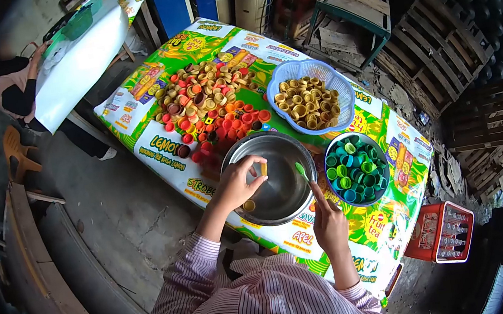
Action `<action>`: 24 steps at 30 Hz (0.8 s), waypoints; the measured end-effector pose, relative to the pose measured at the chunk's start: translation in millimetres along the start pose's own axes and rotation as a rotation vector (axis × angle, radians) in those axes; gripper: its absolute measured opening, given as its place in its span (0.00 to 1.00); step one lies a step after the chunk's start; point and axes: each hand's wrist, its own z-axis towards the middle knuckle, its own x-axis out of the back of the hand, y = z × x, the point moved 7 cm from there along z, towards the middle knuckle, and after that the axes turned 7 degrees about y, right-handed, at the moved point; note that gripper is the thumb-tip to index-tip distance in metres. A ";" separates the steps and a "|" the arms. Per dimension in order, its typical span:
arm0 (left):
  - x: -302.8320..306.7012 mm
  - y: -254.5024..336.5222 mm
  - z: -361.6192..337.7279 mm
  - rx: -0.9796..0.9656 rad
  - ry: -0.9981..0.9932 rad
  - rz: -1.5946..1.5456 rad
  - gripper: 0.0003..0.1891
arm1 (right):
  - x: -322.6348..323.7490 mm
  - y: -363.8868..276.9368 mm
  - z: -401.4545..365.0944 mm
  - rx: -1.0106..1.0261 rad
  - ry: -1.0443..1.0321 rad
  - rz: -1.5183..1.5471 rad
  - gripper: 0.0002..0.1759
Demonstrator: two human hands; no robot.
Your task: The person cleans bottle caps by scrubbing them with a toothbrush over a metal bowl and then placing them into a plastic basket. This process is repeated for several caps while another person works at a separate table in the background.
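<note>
My left hand (239, 185) is over the left side of a metal bowl (287, 215), its fingers closed on a small yellowish cap (263, 168). Another yellowish cap (249, 205) lies inside the bowl near its lower left wall. My right hand (329, 223) grips a green-headed tool (301, 169) by its handle, the head over the bowl's right side. Beyond the bowl, red, orange and yellowish caps (209, 96) are heaped on the patterned table cover (152, 138). A blue basket (349, 91) holds yellowish caps, and a round container (377, 200) to the right holds green and teal caps.
At the upper left a person (17, 91) is beside a large white sheet (88, 51). A red crate of bottles (424, 233) stands right of the table. Wooden pallets (438, 40), a green-framed stand (353, 12) and an orange chair (20, 154) are around it.
</note>
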 end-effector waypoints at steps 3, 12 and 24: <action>6.2 13.9 2.7 0.010 -0.040 -0.428 0.18 | 21.2 -13.1 2.7 -0.015 0.063 0.166 0.29; -9.5 25.1 -6.0 -0.232 -0.144 0.427 0.16 | -6.3 -11.4 6.4 0.010 0.014 0.076 0.29; -41.1 18.0 -37.0 -0.039 -0.097 -0.530 0.16 | -70.6 16.7 7.8 -0.522 -0.289 0.811 0.19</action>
